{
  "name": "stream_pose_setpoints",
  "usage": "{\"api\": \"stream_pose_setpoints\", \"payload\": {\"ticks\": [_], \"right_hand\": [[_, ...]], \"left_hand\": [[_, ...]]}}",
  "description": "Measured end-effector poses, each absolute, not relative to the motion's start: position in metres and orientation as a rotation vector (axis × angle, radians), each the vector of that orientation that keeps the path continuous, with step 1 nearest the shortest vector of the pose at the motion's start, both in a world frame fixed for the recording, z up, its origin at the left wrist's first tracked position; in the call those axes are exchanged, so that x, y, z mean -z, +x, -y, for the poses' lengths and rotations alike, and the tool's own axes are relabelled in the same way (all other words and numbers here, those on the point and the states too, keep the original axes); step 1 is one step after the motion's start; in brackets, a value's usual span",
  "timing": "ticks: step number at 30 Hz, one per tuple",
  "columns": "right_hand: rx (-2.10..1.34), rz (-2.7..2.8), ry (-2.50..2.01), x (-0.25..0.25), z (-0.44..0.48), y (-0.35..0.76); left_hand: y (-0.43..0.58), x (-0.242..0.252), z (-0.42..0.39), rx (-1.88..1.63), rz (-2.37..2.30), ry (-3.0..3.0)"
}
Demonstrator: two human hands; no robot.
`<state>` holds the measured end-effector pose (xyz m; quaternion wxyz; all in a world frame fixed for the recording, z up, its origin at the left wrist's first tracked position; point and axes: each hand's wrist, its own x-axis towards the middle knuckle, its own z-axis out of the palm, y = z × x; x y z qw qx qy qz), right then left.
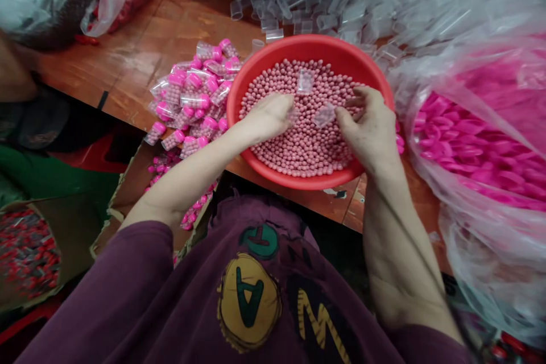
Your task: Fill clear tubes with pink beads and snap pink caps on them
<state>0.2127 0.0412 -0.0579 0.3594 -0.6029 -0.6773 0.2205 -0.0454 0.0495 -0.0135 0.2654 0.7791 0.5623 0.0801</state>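
Observation:
A red plastic basin (256,71) full of small pink beads (307,142) stands on the wooden table in front of me. My left hand (268,116) rests in the beads with its fingers curled, and what it holds is hidden. At the right side of the basin, my right hand (369,125) pinches a small clear plastic vial (324,115) just above the beads. Another empty clear vial (305,81) lies on the beads further back.
Filled vials with pink caps (191,96) are piled left of the basin, and more have dropped into a cardboard box (128,182) below the table edge. Empty clear vials (298,5) lie behind. A clear bag of pink caps (469,136) sits right.

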Motion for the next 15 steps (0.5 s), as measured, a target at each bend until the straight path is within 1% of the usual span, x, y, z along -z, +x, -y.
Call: {"api": "stream_pose_setpoints", "payload": {"ticks": [4, 6, 8, 11, 15], "right_hand": [[-0.384, 1.570, -1.563, 0.040, -0.009, 0.228], [-0.287, 1.427, -1.606, 0.043, 0.004, 0.261], [-0.206, 1.298, -1.735, 0.057, 0.013, 0.304], [-0.150, 1.296, -1.951, 0.090, 0.020, 0.353], [-0.197, 1.517, -1.989, 0.138, 0.015, 0.358]], "left_hand": [[-0.029, 0.021, -0.065, -0.002, -1.484, 2.268], [-0.019, 0.028, -0.066, 0.063, -1.459, 2.285], [-0.009, 0.038, -0.064, 0.109, -1.446, 2.236], [0.007, 0.058, -0.062, -0.023, -1.434, 2.004], [0.026, 0.075, -0.061, -0.334, -1.370, 1.474]]}}
